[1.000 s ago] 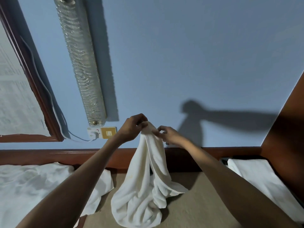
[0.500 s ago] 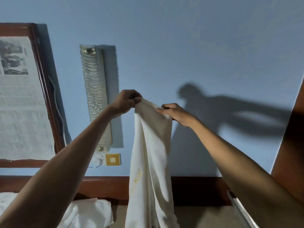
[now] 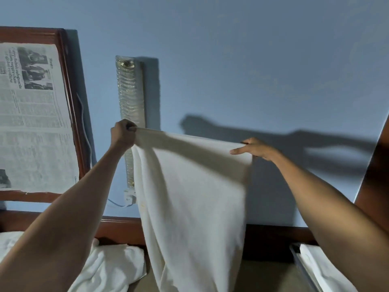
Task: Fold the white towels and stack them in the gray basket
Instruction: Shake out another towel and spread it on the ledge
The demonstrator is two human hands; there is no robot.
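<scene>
A white towel (image 3: 195,197) hangs spread in front of me, held up by its top edge against the blue wall. My left hand (image 3: 123,134) grips the towel's upper left corner in a fist. My right hand (image 3: 253,149) pinches the upper right corner, thumb in front and fingers behind the cloth. The towel's lower end runs out of the frame at the bottom. A heap of crumpled white towels (image 3: 109,268) lies at the lower left. At the lower right, white folded cloth (image 3: 322,270) sits beside a gray rim (image 3: 303,268), possibly the basket.
A wooden headboard rail (image 3: 122,227) runs along the wall's foot. A long glass wall lamp (image 3: 130,114) hangs behind my left hand, with a socket and cable (image 3: 129,198) below it. A wood-framed window covered in newspaper (image 3: 31,116) is at left. A wooden panel (image 3: 374,171) stands at right.
My hands have moved apart along the towel's top edge, spreading it from a bunched hanging strip into a wide flat sheet. The view has tilted slightly down.
</scene>
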